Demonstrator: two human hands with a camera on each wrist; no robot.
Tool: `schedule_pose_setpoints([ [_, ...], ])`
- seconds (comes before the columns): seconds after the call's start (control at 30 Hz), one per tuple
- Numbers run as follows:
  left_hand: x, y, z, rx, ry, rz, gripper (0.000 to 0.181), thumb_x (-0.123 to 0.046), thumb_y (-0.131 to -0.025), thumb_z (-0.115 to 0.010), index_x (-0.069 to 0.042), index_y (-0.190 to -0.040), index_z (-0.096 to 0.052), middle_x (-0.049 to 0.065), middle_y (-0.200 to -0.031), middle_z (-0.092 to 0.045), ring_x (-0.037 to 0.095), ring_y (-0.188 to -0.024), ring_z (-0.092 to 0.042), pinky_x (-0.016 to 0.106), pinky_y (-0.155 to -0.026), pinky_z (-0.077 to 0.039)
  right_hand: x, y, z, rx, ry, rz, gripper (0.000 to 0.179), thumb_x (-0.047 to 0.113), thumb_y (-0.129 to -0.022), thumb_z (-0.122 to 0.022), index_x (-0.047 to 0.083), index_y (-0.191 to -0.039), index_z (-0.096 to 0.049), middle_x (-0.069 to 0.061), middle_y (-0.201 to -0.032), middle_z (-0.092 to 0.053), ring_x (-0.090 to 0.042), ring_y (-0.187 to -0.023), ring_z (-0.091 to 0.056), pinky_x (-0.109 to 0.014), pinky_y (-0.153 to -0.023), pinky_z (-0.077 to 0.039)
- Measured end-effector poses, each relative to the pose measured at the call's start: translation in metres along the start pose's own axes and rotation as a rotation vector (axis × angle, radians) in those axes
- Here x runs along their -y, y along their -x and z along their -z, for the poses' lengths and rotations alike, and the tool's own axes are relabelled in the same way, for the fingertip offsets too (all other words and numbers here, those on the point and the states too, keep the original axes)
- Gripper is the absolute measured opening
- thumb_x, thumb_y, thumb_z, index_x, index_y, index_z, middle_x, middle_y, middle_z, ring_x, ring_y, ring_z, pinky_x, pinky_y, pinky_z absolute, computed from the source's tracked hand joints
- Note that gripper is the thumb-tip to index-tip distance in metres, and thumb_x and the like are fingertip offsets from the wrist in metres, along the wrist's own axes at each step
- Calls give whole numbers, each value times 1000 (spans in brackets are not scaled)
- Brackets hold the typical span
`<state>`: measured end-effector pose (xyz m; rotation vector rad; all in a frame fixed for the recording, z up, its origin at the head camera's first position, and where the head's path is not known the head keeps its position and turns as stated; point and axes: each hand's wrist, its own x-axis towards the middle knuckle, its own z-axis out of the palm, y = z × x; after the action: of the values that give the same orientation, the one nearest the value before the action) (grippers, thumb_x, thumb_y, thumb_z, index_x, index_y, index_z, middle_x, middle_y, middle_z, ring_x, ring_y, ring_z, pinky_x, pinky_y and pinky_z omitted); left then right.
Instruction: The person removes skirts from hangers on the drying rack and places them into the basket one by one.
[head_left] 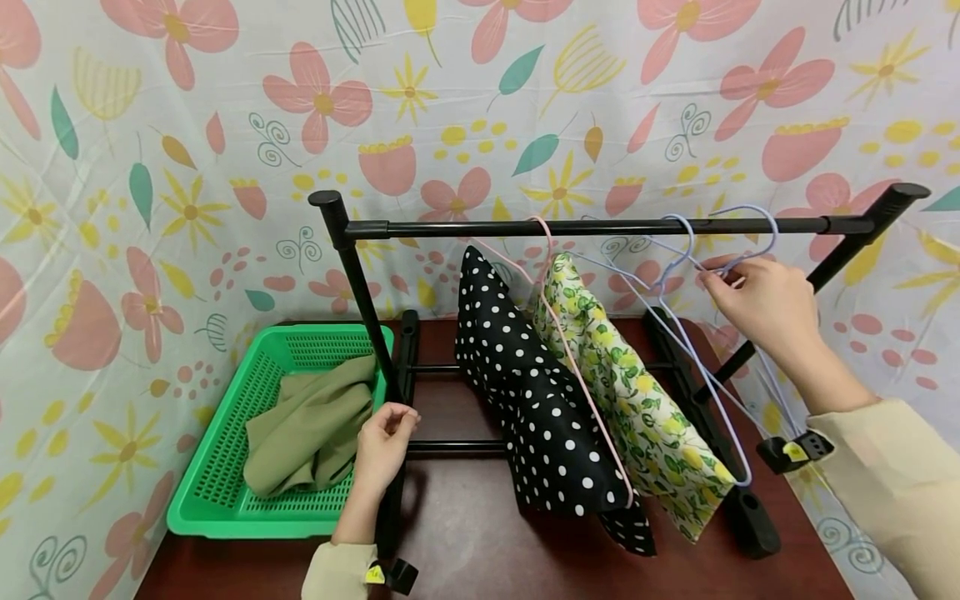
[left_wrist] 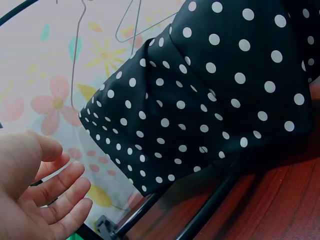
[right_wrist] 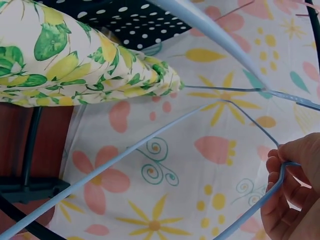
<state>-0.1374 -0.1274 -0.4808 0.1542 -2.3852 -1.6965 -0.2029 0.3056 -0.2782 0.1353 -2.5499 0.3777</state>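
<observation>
My right hand (head_left: 765,304) pinches a bare light-blue hanger (right_wrist: 100,172) just below its hook, close to the right end of the black rail (head_left: 465,228). The hook loops at the rail. To its left, a second blue hanger (head_left: 692,242) carries a lemon-print cloth (head_left: 637,400). A pink hanger (head_left: 567,350) further left bears a black cloth with white dots (head_left: 525,392). Beside the rack's left post, my left hand (head_left: 381,446) hangs with loosely curled fingers and holds nothing; in the left wrist view it is apart from the dotted cloth (left_wrist: 165,115).
A green plastic basket (head_left: 217,467) stands left of the rack with an olive cloth (head_left: 311,425) inside. The rack's left post (head_left: 363,308) rises between basket and hanging cloths. Beneath is a dark red-brown table (head_left: 465,533), with a floral curtain (head_left: 225,167) behind.
</observation>
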Motion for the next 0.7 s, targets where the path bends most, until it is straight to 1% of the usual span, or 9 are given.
schedule_pose_setpoints([
  [0.1,0,0,-1,-6,-7,-4,6,-13,-87,-61,-14,-83,-66,0,-79,-69,21,-72,-64,22,-59,-46,1,-2,-1,25,1,-10,41,30,-87,-56,6,-54,-56,4,-38,-31,-19,-36,-31,-31,-35,-22],
  [0.2,1,0,-2,-4,-15,-4,6,-12,-87,-61,-14,-84,-66,0,-79,-69,23,-73,-64,22,-58,-45,2,-3,-2,44,6,-10,45,30,-87,-56,10,-49,-47,3,-37,-30,-19,-36,-31,-30,-35,-21],
  [0.37,1,1,-3,7,-10,5,6,-13,-88,-60,-13,-85,-66,1,-79,-68,22,-73,-63,22,-58,-44,1,-4,-2,81,7,-13,43,30,-88,-56,9,-51,-49,0,-40,-38,-19,-37,-35,-31,-37,-24],
  [0.43,1,1,-4,12,-7,7,7,-13,-88,-60,-13,-86,-66,1,-80,-68,22,-73,-62,22,-57,-44,0,-4,-3,104,9,-25,44,30,-88,-55,9,-51,-48,-1,-40,-38,-19,-37,-34,-31,-37,-24],
  [0.57,2,2,-7,15,0,5,7,-13,-88,-60,-13,-86,-66,1,-80,-68,26,-73,-62,22,-55,-43,-1,-4,-5,161,11,-52,47,31,-89,-54,10,-48,-42,0,-39,-32,-19,-36,-32,-30,-38,-23],
  [0.63,2,2,-7,16,1,3,7,-13,-88,-60,-14,-86,-66,1,-80,-68,25,-72,-62,22,-54,-42,-1,-4,-7,187,9,-63,48,31,-89,-54,11,-48,-40,1,-38,-30,-18,-35,-30,-30,-37,-23],
  [0.7,2,2,-8,14,3,0,7,-12,-88,-60,-15,-85,-66,1,-80,-68,21,-70,-61,22,-54,-42,0,-3,-8,204,7,-70,48,30,-89,-53,11,-48,-39,0,-38,-31,-18,-35,-30,-29,-37,-23],
])
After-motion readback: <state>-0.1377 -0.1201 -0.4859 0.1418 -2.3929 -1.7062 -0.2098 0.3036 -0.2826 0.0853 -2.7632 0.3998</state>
